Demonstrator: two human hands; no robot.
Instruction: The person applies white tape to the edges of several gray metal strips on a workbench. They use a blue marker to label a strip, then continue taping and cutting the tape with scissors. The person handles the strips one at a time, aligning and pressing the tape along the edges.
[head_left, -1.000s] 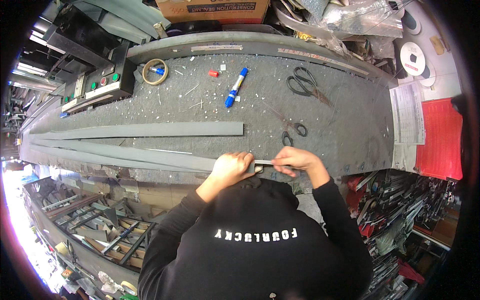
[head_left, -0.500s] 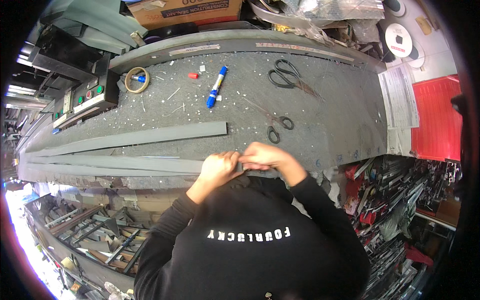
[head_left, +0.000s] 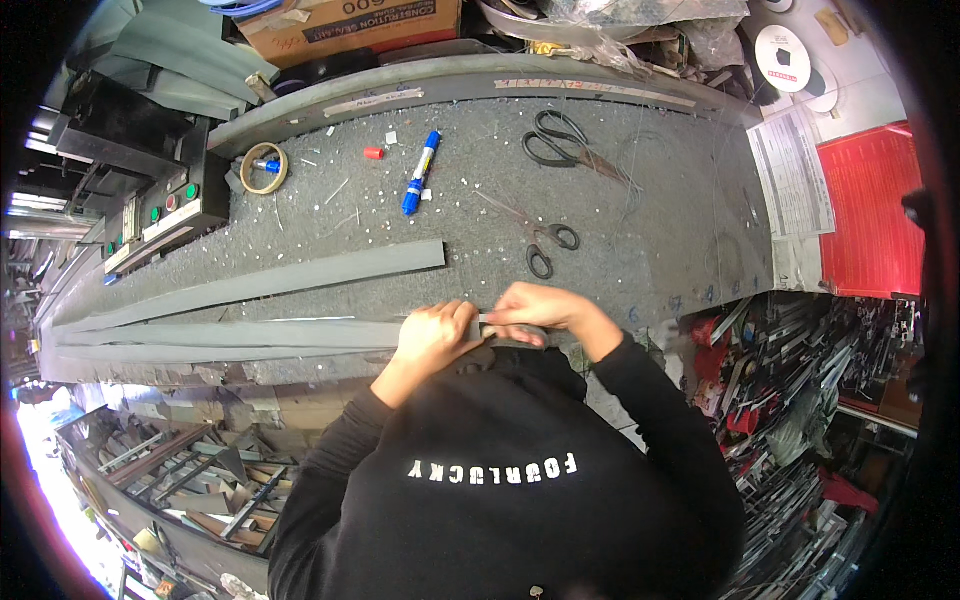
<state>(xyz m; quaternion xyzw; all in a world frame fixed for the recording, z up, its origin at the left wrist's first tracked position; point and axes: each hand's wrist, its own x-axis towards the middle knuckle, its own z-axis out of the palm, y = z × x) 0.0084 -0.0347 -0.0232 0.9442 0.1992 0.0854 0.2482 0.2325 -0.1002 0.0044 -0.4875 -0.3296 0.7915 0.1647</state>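
Long flat grey strips (head_left: 250,333) run from the far left along the front of the bench to my hands. My left hand (head_left: 435,335) is closed over their right end, fingers curled round it. Close beside it, nearly touching, my right hand (head_left: 540,312) is pinched closed at the strip end. A narrow greyish thing shows under its fingers; blur and the hand hide what it is. Another grey strip (head_left: 300,280) lies apart, farther back. Beyond my hands lie small scissors (head_left: 545,242) and larger black-handled scissors (head_left: 565,148), both spread.
A blue and white marker (head_left: 421,175), a red cap (head_left: 373,153) and a tape roll (head_left: 263,168) lie on the grey bench (head_left: 660,230). A box with push buttons (head_left: 160,215) stands left. A raised ledge (head_left: 450,90) bounds the back; a red panel (head_left: 870,215) is at right.
The view has shifted slightly. My right hand has turned a little at the strip end, and more of the thing under its fingers shows. My left hand keeps its hold.
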